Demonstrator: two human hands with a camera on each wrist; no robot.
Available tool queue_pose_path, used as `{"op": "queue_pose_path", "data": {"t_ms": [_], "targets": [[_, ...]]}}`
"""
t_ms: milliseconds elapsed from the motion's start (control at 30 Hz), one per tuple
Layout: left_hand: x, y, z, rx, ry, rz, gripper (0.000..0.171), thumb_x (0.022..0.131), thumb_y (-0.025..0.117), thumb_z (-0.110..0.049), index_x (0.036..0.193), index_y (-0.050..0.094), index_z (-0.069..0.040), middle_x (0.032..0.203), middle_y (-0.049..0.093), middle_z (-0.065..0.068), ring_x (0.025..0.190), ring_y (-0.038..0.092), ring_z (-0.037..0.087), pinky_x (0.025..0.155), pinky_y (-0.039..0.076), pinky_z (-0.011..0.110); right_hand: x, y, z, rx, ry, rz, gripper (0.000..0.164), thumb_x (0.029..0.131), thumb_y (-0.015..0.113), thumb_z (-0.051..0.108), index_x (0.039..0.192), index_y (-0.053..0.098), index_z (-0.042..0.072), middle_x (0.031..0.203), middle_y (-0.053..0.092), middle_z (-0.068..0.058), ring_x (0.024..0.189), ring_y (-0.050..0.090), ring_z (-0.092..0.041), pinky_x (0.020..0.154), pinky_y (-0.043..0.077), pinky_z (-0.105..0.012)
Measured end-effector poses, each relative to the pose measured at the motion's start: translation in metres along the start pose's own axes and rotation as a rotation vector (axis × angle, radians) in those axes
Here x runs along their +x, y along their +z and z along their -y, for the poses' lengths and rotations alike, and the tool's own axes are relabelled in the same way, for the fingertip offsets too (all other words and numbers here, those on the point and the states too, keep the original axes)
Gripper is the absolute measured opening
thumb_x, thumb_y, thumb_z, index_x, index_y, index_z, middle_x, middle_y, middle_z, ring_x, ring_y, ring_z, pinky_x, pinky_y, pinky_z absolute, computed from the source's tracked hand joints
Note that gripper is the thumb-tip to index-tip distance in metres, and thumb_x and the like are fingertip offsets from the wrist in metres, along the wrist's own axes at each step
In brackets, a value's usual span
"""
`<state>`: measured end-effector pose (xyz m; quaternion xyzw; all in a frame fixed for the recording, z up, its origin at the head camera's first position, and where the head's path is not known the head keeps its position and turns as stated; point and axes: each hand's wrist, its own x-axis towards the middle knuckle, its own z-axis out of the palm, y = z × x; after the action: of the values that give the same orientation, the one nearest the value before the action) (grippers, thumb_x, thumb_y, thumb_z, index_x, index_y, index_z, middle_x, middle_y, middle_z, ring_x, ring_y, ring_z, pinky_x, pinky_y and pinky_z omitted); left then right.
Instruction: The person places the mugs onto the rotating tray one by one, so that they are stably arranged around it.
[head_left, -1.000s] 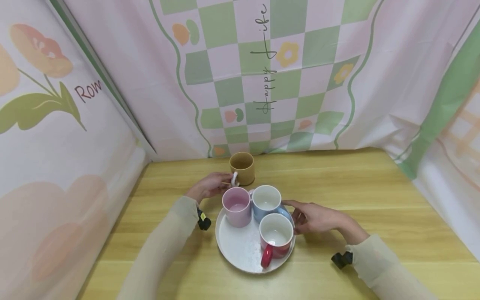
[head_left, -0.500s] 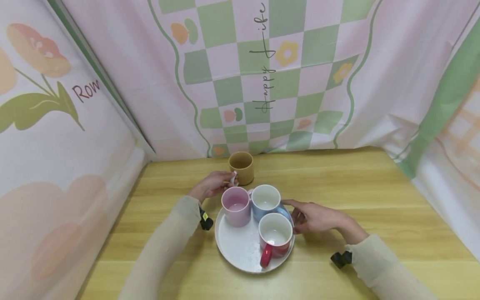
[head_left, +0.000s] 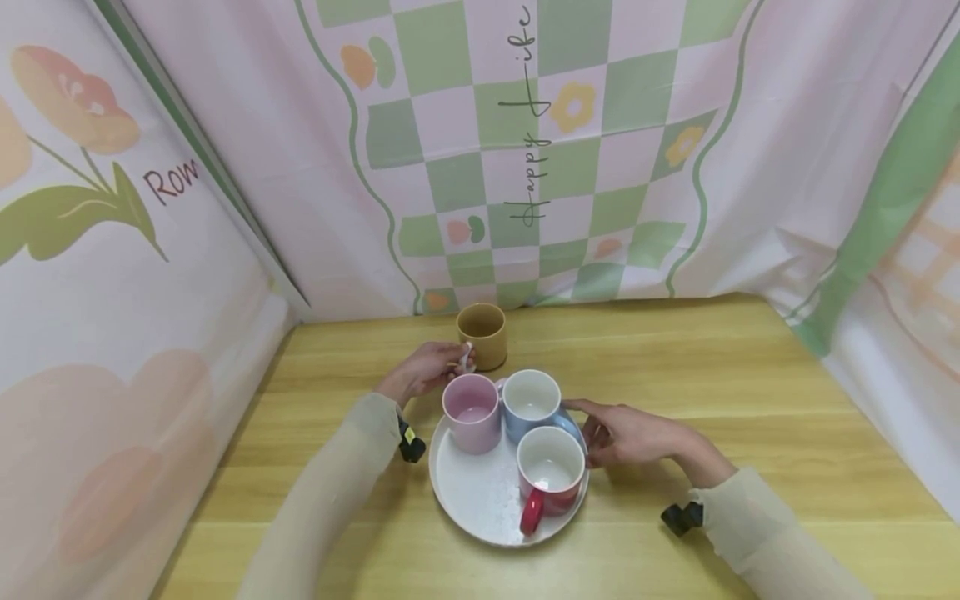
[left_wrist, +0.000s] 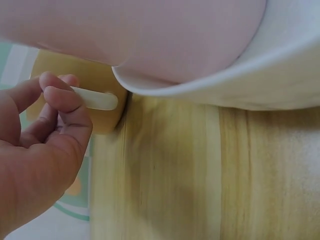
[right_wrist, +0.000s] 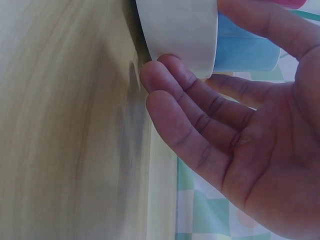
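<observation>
A mustard-brown mug (head_left: 487, 336) stands upright on the table behind a round white tray (head_left: 480, 500). My left hand (head_left: 429, 367) pinches its white handle (left_wrist: 97, 99) between thumb and fingers. Three mugs stand on the tray: a pink one (head_left: 474, 425) at the back left, a light blue one (head_left: 527, 400) beside it, and a red one (head_left: 553, 483) at the front right, its handle towards me. At the tray's right side is my right hand (head_left: 630, 433). Its fairly straight fingers (right_wrist: 192, 142) touch the outer wall, with the thumb by the rim.
The wood-grain table (head_left: 712, 367) meets a checkered cloth backdrop (head_left: 517, 158) close behind the brown mug. Printed cloth hangs on the left (head_left: 112, 333) and right. The pink mug and tray edge lie very near my left wrist.
The fingers of my left hand have closed in slightly on the brown mug's handle. The mugs, tray and right hand keep their places; the head view shifts very slightly.
</observation>
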<state>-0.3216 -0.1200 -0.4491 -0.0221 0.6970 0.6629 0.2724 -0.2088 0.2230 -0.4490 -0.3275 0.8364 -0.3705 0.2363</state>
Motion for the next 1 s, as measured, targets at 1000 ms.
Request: {"op": "queue_pose_path", "data": {"t_ms": [1000], "targets": [[-0.025, -0.015, 0.001, 0.009, 0.17, -0.103, 0.033, 0.103, 0.054, -0.02, 0.125, 0.062, 0.004, 0.094, 0.065, -0.001, 0.071, 0.053, 0.003, 0.065, 0.044, 0.017, 0.001, 0.0, -0.001, -0.018, 0.007, -0.004, 0.084, 0.085, 0.076, 0.016, 0.154, 0.03, 0.004, 0.101, 0.067, -0.005, 0.091, 0.065, -0.013, 0.08, 0.058, -0.024]]}}
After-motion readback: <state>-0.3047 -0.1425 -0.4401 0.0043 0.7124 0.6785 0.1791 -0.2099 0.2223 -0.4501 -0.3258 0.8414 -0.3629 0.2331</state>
